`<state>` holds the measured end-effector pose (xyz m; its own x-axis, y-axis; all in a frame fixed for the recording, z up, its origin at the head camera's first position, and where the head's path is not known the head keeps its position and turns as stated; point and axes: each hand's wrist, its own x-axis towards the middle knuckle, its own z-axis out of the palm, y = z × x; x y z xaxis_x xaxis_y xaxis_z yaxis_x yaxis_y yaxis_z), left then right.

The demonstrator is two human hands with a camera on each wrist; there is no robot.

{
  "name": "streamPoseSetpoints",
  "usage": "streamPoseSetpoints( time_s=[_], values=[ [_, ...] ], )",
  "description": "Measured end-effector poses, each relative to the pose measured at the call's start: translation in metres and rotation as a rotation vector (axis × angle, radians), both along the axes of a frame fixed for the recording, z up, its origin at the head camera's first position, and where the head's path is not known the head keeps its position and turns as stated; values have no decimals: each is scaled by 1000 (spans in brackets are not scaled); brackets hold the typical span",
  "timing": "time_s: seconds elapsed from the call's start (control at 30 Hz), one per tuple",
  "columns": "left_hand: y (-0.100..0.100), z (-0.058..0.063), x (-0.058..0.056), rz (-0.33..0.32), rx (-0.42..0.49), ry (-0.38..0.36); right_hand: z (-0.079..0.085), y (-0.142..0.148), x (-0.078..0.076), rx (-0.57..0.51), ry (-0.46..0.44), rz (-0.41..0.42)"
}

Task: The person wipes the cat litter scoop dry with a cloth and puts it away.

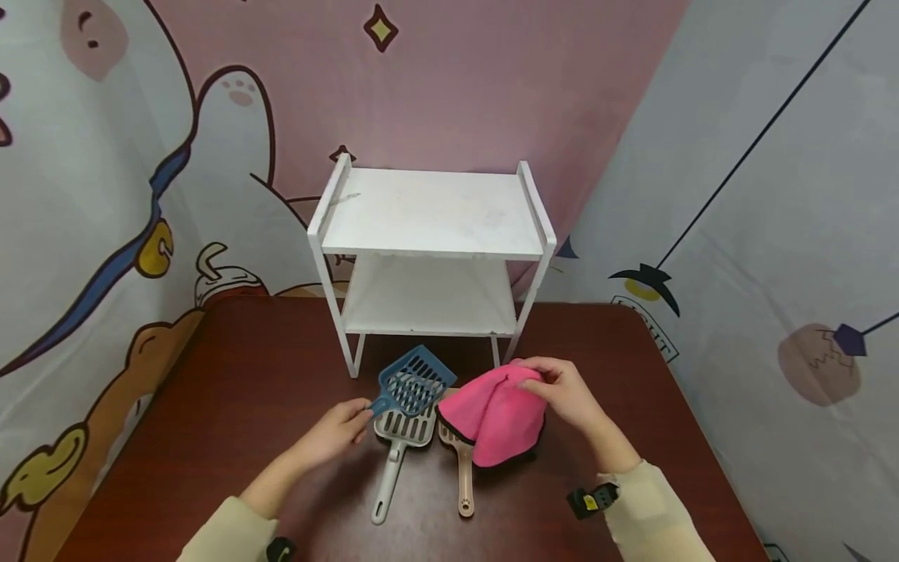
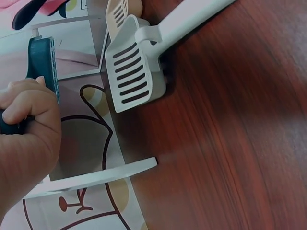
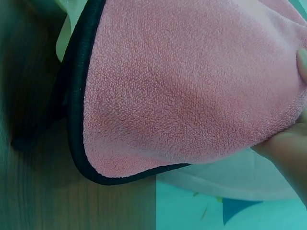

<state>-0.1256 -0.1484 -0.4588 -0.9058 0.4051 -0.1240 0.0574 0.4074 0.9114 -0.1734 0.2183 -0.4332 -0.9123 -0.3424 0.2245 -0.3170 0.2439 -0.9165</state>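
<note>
In the head view my left hand point(image 1: 335, 434) grips the handle of a blue slotted litter scoop point(image 1: 438, 371), raised over the table. The left wrist view shows curled fingers around the handle of this blue scoop point(image 2: 42, 57). Below it lies a light grey litter scoop point(image 1: 390, 476), its handle toward me. My right hand point(image 1: 565, 393) pinches the top of a pink cloth point(image 1: 500, 410) with dark edging, which hangs in folds. This cloth point(image 3: 182, 86) fills much of the right wrist view. It partly hides the head of a beige litter scoop point(image 1: 465, 476).
A white two-tier shelf point(image 1: 428, 211) stands at the back of the dark red-brown table point(image 1: 267, 390). Behind it and at both sides hang printed cloth walls point(image 1: 506, 86). Both scoops on the table lie in front of the shelf, side by side.
</note>
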Motion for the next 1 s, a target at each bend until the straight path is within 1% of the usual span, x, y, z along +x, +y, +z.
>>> streamPoseSetpoints(
  time_s=[0.13,0.27,0.4,0.53,0.63,0.7,0.8,0.87,0.93,1.0],
  values=[
    [5,2,-1,5,17,-4,-1,-11,0,-2,-7,11],
    [9,2,-1,-2,38,-9,-2,-23,-1,1,-27,-17],
    [15,0,-2,-12,50,-4,-3,-37,0,2,-34,-82],
    [22,0,-2,-20,60,-22,-8,-54,3,22,-18,-180],
    [25,1,-2,-20,71,-38,-11,-66,6,64,46,-271],
    [28,2,-1,-25,84,-47,-13,-74,8,119,123,-325],
    [31,3,1,-40,105,-65,-17,-83,11,248,265,-395],
    [32,5,2,-50,120,-77,-20,-86,13,335,334,-442],
    [33,5,3,-56,132,-87,-22,-88,14,417,359,-492],
    [34,6,4,-55,142,-96,-23,-88,16,475,353,-536]
  ],
)
